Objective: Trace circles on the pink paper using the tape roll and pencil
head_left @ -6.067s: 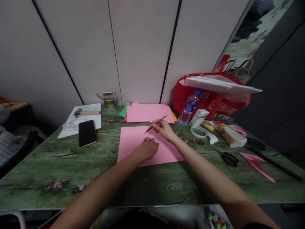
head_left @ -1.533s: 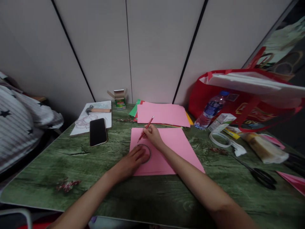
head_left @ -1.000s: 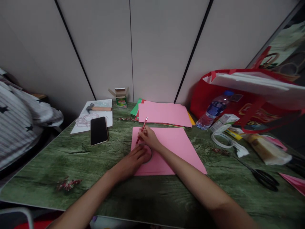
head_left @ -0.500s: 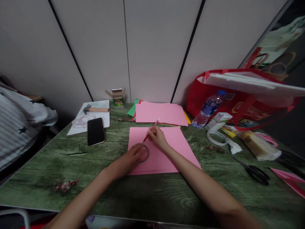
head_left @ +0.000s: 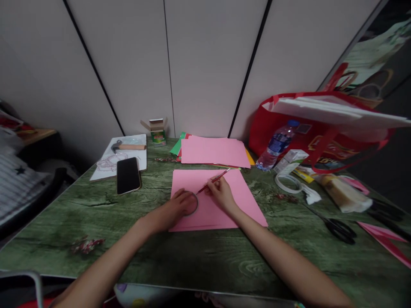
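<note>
Two hands were at work over a pink sheet [head_left: 212,214] laid flat on the green table [head_left: 51,239]; clock positions are taken from the sheet's centre, with twelve toward the wall [head_left: 202,72].

The left hand [head_left: 180,203] was at nine o'clock on the sheet, palm down, its fingers extended close together across a ring [head_left: 194,205] with a dark rim. The ring lay flat on the sheet, part of it hidden beneath those fingers.

The right hand [head_left: 221,192] was just off the centre toward one, pinching a red pencil [head_left: 221,175] between thumb and fingers. The pencil slanted, its blunt end toward two and its point down beside the ring at the ring's own one o'clock. At this size it could not be established whether the point touched the rim.

At twelve lay a paper stack [head_left: 215,152], pink uppermost. A small opened box [head_left: 158,133] stood at eleven. At ten, a white board [head_left: 141,160] bore a hammer [head_left: 131,146]; a phone [head_left: 128,176] overlapped its near edge.

A bottle [head_left: 278,145] stood between one and two, in front of a red bag [head_left: 257,132]. White tape [head_left: 282,188] was found near three, with black scissors [head_left: 339,231] between three and four.
</note>
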A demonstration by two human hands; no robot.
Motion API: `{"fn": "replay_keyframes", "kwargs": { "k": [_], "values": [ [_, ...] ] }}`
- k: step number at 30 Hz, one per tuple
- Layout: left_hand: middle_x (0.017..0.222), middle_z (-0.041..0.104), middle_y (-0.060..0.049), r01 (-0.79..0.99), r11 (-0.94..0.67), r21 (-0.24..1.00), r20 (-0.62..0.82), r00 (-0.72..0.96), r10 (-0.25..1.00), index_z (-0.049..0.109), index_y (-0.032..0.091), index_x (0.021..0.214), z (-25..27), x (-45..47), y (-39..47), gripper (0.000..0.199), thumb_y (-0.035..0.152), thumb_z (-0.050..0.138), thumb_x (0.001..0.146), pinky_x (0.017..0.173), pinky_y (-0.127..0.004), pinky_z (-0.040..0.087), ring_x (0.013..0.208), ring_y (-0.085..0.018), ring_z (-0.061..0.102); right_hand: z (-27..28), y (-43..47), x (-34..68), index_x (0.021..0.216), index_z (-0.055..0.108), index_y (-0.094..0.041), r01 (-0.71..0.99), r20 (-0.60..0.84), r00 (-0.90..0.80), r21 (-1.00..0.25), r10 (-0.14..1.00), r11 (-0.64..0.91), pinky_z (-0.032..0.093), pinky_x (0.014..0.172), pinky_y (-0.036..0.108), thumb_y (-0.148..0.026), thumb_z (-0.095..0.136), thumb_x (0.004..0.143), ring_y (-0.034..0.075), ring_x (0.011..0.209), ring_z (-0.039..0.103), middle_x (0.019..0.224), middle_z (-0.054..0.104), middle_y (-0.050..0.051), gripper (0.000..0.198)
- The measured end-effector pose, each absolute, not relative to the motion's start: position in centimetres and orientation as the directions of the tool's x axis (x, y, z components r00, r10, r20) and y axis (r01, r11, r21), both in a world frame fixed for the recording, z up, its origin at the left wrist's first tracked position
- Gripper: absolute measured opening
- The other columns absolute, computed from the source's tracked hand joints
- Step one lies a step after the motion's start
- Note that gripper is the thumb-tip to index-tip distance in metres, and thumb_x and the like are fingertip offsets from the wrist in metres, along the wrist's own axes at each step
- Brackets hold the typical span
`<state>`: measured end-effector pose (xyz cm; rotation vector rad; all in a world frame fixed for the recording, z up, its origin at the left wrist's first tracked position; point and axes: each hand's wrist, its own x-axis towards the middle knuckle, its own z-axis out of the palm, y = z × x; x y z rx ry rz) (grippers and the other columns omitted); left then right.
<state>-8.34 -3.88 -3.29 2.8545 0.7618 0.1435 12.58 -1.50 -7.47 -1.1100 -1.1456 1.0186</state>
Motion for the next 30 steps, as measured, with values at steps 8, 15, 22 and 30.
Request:
{"fn": "replay_keyframes", "kwargs": {
  "k": [8,15,22,30],
  "values": [
    [0.139,0.042,-0.005,0.53,-0.806,0.265,0.089,0.819,0.567,0.041,0.023,0.128,-3.6,-8.6,-4.1,0.068,-0.008,0.037,0.067,0.106,-0.041,0.035,0.133,-0.02,0.029,-6.8,-4.8,12.7,0.078,0.05,-0.021,-0.022,0.131,0.151,-0.99,0.98,0.136,0.054,0.058,0.032,-0.048,0.066,0.07,0.02,0.058,0.066,0.061,0.065,0.001,0.033],
    [0.136,0.044,-0.008,0.563,-0.797,0.218,0.007,0.816,0.578,0.039,0.019,0.131,-2.6,-8.3,-3.9,0.058,-0.002,0.039,0.077,0.105,-0.04,0.033,0.128,-0.022,0.035,-6.3,-7.9,13.0,0.071,0.058,-0.021,0.151,0.227,0.09,-0.966,0.97,0.212,0.047,0.056,0.028,-0.04,0.065,0.072,0.017,0.06,0.06,0.065,0.063,0.001,0.02],
    [0.121,0.053,-0.006,0.593,-0.779,0.205,-0.076,0.803,0.592,0.049,0.021,0.12,-0.9,-7.2,-3.6,0.043,0.005,0.047,0.081,0.095,-0.032,0.038,0.11,-0.02,0.046,-6.2,-10.8,13.2,0.081,0.06,-0.022,0.311,0.294,-0.008,-0.908,0.956,0.282,0.044,0.056,0.027,-0.031,0.059,0.077,0.016,0.061,0.057,0.072,0.062,0.001,0.01],
    [0.107,0.054,-0.007,0.653,-0.74,0.162,-0.186,0.757,0.627,0.055,0.018,0.109,1.3,-5.8,-4.0,0.03,0.01,0.054,0.08,0.086,-0.032,0.041,0.098,-0.021,0.047,-6.1,-12.8,12.7,0.082,0.056,-0.022,0.418,0.425,-0.149,-0.791,0.893,0.446,0.045,0.058,0.026,-0.018,0.052,0.08,0.016,0.066,0.056,0.077,0.058,0.003,0.006]
  ]
}}
